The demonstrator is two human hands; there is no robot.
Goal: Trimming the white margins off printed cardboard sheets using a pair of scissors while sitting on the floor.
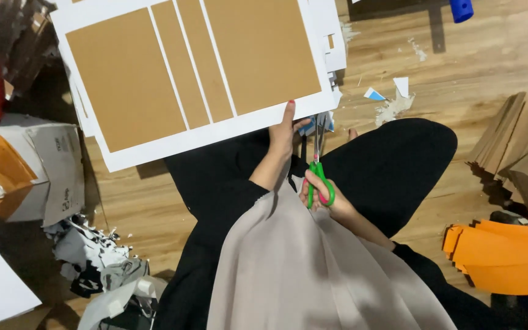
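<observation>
Matt brown card panels on white sheet [215, 131], green plastic-handled scissors [319, 174], wood-grain floor [490, 73]

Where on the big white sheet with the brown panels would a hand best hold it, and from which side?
Probably the white sheet is best held on its bare near margin, from the person's side. That edge faces the body, and the left hand already pinches it near the lower right corner, beside the green-handled scissors in the right hand. The brown panels stay uncovered.
</observation>
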